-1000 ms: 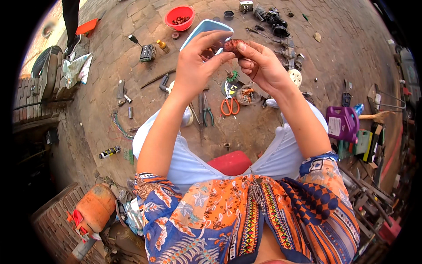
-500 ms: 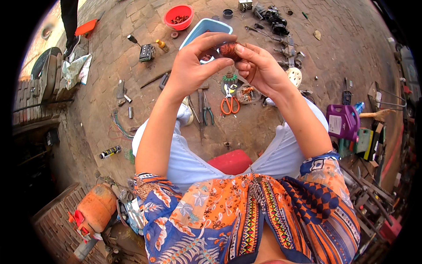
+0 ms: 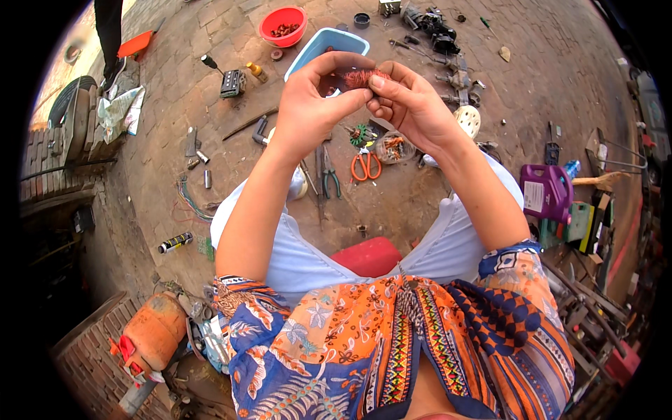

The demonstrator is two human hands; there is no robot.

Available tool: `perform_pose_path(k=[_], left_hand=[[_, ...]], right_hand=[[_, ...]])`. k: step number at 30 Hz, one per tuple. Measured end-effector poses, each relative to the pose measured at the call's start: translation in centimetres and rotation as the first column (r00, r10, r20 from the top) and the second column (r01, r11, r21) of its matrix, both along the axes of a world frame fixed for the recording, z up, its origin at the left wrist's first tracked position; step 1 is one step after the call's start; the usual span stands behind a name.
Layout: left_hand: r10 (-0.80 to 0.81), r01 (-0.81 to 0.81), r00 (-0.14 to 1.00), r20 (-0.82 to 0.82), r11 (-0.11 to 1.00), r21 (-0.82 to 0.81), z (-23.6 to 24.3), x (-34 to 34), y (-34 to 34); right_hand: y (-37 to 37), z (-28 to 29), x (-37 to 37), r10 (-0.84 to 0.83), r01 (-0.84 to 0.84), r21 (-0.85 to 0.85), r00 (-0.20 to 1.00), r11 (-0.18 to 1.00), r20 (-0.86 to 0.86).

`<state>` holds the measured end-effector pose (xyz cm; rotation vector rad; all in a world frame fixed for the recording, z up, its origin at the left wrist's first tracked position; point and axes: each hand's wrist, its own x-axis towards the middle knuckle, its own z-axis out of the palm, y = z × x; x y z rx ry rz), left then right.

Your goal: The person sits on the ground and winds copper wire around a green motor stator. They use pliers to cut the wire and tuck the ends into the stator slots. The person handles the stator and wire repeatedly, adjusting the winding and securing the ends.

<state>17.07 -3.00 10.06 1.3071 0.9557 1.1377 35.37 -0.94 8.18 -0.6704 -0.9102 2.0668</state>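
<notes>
A reddish copper wire coil (image 3: 360, 78) is held up between my two hands, above my knees. My right hand (image 3: 406, 94) pinches its right end, thumb in front and fingers curled behind. My left hand (image 3: 302, 94) arches around the left side, fingers over the top and thumb below. Part of the coil is hidden by the fingers. Below lie a toothed green part (image 3: 361, 134), orange-handled scissors (image 3: 365, 166), pliers (image 3: 330, 175) and a clear tub (image 3: 395, 148) of copper-coloured bits. Behind my left hand stands a light blue basin (image 3: 334, 43).
A red bowl (image 3: 283, 25) of copper-coloured pieces is at the far left of the basin. Dark metal parts (image 3: 442, 36) lie at the far right. A purple jug (image 3: 544, 192) stands right, a spray can (image 3: 175, 242) lies left. Another person's leg (image 3: 108, 42) shows at far left.
The coil has turned in my fingers and looks flatter, its wire ends more spread. The green part on the ground now lies at another angle, slightly nearer. My hands have barely shifted.
</notes>
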Motion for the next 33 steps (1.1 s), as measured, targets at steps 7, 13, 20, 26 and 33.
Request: perform_pose_path(k=[7, 13, 20, 26, 33], left_hand=[[-0.04, 0.105, 0.969, 0.242, 0.959, -0.262, -1.8, -0.8, 0.2], [-0.217, 0.259, 0.932, 0.291, 0.959, -0.115, -3.1, -0.7, 0.5], [-0.295, 0.278, 0.954, -0.058, 0.938, -0.206, -5.4, 1.4, -0.1], [-0.238, 0.229, 0.97, -0.038, 0.959, -0.169, -3.6, 1.8, -0.2], [-0.14, 0.131, 0.989, -0.045, 0.977, -0.167, -2.3, 1.1, -0.1]], right_hand=[[-0.6, -0.6, -1.2, 0.015, -0.015, -0.002, 0.994, 1.0, 0.112], [-0.4, 0.0, -0.4, -0.065, 0.066, -0.017, 0.997, 0.998, 0.036], [1.6, 0.4, 1.1, -0.212, 0.213, -0.07, 0.977, 0.974, 0.025], [2.4, 0.0, 2.8, -0.298, 0.3, 0.011, 0.942, 0.954, 0.152], [2.4, 0.3, 3.0, -0.274, 0.271, 0.042, 0.934, 0.962, 0.228]])
